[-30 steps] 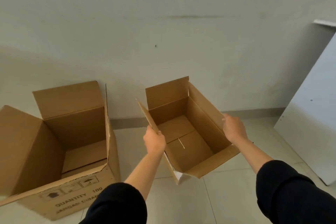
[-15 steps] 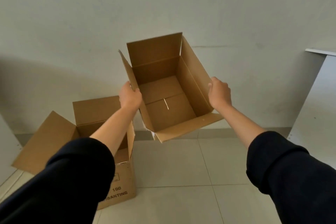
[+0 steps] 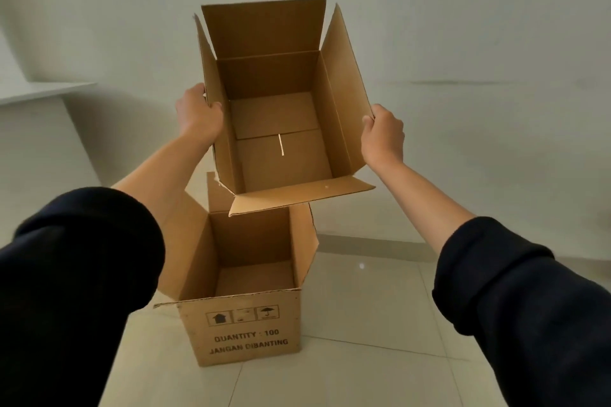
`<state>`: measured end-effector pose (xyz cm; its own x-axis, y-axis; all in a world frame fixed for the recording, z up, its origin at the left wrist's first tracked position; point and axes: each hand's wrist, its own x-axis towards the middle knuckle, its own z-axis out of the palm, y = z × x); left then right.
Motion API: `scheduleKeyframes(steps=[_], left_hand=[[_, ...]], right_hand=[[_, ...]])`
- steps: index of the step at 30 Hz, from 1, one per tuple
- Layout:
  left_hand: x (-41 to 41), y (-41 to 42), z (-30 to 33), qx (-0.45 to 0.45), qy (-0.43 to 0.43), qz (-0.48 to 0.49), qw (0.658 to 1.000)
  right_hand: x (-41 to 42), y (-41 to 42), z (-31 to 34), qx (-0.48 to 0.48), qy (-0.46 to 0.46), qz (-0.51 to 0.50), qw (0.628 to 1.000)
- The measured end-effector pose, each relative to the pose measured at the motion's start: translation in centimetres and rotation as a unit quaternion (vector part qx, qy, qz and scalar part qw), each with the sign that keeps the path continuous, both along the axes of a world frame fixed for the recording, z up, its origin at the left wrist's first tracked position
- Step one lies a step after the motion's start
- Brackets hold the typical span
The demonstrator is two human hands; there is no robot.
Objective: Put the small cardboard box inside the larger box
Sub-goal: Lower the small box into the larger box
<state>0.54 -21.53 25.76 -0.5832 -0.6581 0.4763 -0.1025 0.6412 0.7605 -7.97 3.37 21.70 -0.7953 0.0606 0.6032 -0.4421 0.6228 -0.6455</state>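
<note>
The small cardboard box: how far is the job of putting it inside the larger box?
Done: the small cardboard box is lifted off the floor. In hand: the left hand and right hand grip its side flaps, holding it open-side up above the larger box, which stands open and looks empty. Left: lowering it in and letting go.

Both arms raised and extended forward, dark sleeves pushed up, left hand (image 3: 198, 114) and right hand (image 3: 383, 135) clenched
</note>
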Motion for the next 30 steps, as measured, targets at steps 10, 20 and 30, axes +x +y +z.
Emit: scheduleKeyframes(steps=[10,20,30], left_hand=[[0.6,-6.5,-6.0,-0.023,-0.062,0.055,0.996],[-1.8,-9.7,-15.6,-0.031,-0.225,0.035,0.973],[-4.7,-11.0,-24.9,0.001,-0.284,0.013,0.959]], right_hand=[[0.6,-8.1,-7.0,-0.018,-0.067,0.067,0.995],[0.7,-12.4,-18.1,0.138,-0.195,0.112,0.965],[0.0,-14.5,-23.6,0.259,-0.265,0.096,0.924]])
